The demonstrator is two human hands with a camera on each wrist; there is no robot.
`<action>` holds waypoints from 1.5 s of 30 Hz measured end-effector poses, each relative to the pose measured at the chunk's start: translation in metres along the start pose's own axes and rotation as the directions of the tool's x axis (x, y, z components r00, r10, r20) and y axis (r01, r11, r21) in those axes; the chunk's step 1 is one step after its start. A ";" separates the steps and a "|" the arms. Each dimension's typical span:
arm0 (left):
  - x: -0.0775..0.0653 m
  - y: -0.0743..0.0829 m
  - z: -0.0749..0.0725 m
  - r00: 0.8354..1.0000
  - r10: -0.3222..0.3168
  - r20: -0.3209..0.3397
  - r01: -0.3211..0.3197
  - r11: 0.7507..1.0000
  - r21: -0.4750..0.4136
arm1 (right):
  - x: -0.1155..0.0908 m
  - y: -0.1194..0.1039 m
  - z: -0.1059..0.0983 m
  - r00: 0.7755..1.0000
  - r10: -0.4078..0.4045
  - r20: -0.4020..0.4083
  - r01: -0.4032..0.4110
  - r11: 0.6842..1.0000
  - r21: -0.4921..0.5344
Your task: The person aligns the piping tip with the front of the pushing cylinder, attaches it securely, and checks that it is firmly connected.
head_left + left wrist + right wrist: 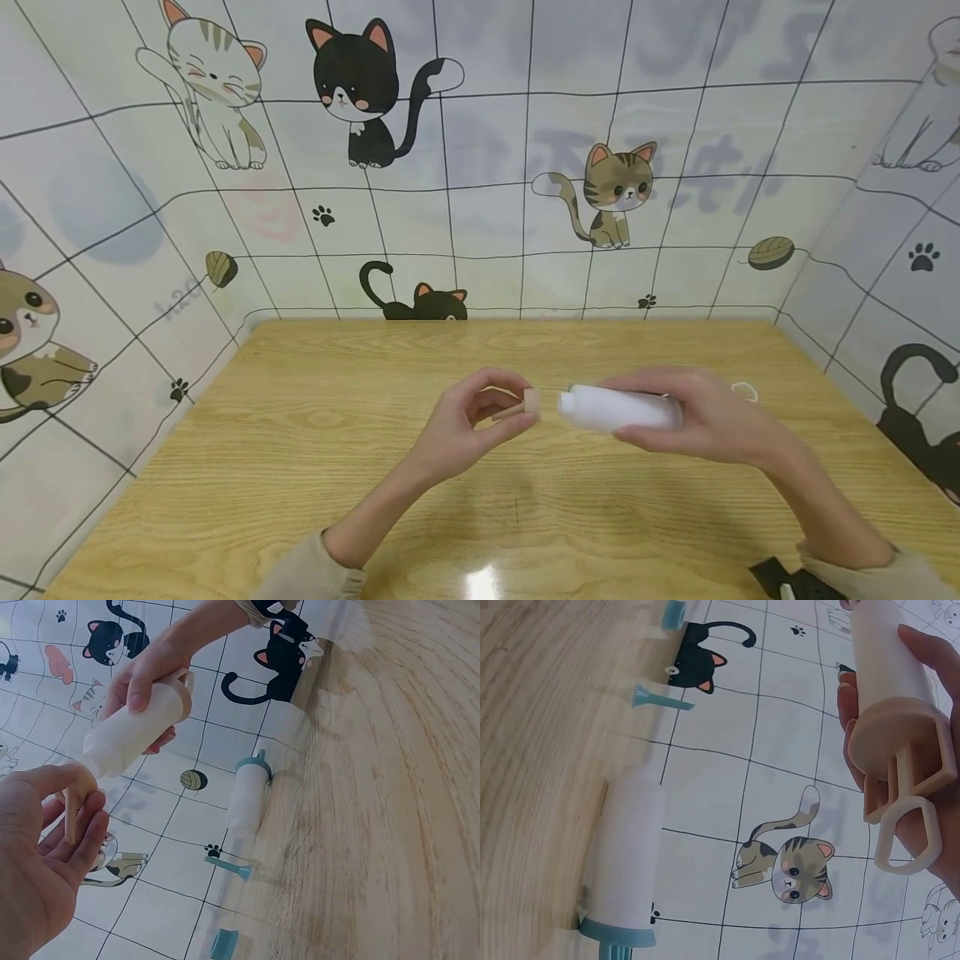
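My right hand [701,421] grips a syringe-like dispenser by its white barrel [622,408], which lies sideways above the table with its narrow end toward the left. In the right wrist view it has a beige collar [896,735] and a plunger with a ring handle [883,851] at the other end. Thumb and fingers of my left hand [465,421] pinch a small beige cap [532,403] with a flat stem [71,821]. In the head view a narrow gap separates the cap from the barrel's tip; in the left wrist view they overlap.
A second white barrel with a teal collar [247,799] lies on the wooden table [360,350]. Near it are a teal piece with a flared end and stem [660,700] and a short teal piece [674,615]. Cat-patterned sheeting [487,225] borders the back and sides.
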State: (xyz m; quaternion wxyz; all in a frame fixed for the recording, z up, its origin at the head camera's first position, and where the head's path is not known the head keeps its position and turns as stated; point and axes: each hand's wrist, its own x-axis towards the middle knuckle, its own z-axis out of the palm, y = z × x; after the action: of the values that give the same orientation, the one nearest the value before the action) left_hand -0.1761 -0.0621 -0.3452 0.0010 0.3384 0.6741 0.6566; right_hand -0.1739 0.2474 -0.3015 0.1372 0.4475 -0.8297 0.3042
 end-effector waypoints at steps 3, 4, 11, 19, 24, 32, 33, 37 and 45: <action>0.000 0.000 0.000 1.000 0.002 -0.005 -0.002 1.000 -0.005 | 0.005 -0.002 0.002 1.000 -0.004 0.004 0.004 1.000 0.000; 0.000 0.000 0.000 1.000 0.004 -0.006 -0.004 1.000 -0.009 | 0.007 -0.003 0.003 1.000 -0.003 0.006 0.003 1.000 0.002; 0.000 0.001 0.002 0.999 0.038 0.008 -0.038 0.999 -0.012 | 0.009 -0.007 0.008 0.999 0.016 0.029 -0.017 0.999 0.032; 0.000 0.002 0.004 0.999 0.029 0.023 -0.029 0.999 -0.016 | 0.005 -0.007 0.011 0.999 0.032 0.000 -0.032 0.999 -0.001; 0.000 0.003 0.005 0.999 0.017 0.030 -0.016 1.000 -0.017 | 0.005 -0.008 0.013 1.000 0.012 -0.002 -0.012 1.000 0.022; 0.000 0.001 0.005 0.997 0.073 0.033 -0.073 0.997 0.002 | 0.007 -0.008 0.016 1.000 -0.010 0.000 0.010 0.999 0.031; 0.000 0.000 0.005 0.997 0.076 0.033 -0.076 0.997 0.002 | 0.007 -0.008 0.016 1.000 -0.011 0.000 0.011 0.999 0.032; 0.000 -0.001 0.006 0.996 0.083 0.037 -0.083 0.997 -0.002 | 0.007 -0.009 0.016 1.000 -0.024 -0.002 0.024 0.999 0.026; 0.000 -0.003 0.006 0.996 0.085 0.039 -0.084 0.996 -0.029 | 0.008 -0.010 0.016 1.000 -0.018 -0.006 0.018 1.000 0.005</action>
State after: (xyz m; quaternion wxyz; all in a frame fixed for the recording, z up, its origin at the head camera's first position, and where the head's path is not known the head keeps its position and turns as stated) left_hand -0.1745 -0.0564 -0.3493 -0.0087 0.3795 0.6501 0.6583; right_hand -0.1697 0.2282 -0.3061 0.1410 0.4546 -0.8244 0.3065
